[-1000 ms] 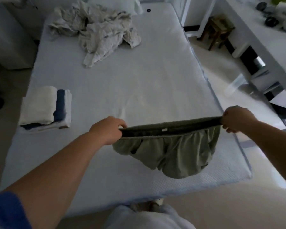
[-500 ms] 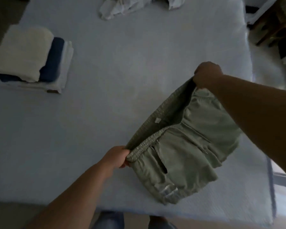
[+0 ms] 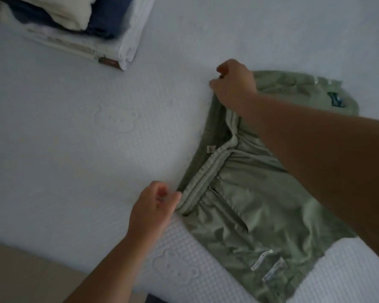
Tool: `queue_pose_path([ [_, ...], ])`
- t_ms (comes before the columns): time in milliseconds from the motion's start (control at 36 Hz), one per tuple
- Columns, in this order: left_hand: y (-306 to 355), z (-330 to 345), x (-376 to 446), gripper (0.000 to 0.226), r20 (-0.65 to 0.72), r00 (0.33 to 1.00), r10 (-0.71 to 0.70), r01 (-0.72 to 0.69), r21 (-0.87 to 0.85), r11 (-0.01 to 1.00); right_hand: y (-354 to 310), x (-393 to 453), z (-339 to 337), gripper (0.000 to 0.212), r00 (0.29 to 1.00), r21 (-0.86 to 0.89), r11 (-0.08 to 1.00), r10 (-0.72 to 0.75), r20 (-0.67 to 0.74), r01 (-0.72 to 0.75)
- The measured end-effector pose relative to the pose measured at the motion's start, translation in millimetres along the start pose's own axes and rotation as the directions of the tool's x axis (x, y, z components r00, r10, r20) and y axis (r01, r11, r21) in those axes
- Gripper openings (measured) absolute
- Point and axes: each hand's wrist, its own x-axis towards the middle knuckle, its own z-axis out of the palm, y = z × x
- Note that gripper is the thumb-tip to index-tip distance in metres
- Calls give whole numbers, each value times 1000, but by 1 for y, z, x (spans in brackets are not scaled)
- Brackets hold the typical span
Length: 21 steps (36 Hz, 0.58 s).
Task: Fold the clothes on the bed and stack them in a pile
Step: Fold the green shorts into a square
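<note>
Lying flat on the bed (image 3: pixel 79 136), the green shorts (image 3: pixel 249 215) were pinched at both waistband ends: right hand (image 3: pixel 233 84) far end, left hand (image 3: pixel 153 211) near end. Good practice: tension waistband evenly before folding; pile (image 3: pixel 127 40) beyond left grip.

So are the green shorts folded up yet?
Not yet. The green shorts lie spread flat on the bed, waistband stretched between the left hand and right hand.
</note>
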Motion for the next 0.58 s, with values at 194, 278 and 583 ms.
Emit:
queue_pose_path([
  [194,16,12,12,50,234,972,31,-89,240,967,57,-102,22,41,975,-154,988,-59,-213,26],
  [278,13,12,15,52,187,982,26,-68,217,974,87,-130,35,59,998,-279,960,-18,-64,0],
  [583,2,2,16,27,172,984,-52,29,135,990,93,-179,43,69,990,-295,955,-54,-132,12],
])
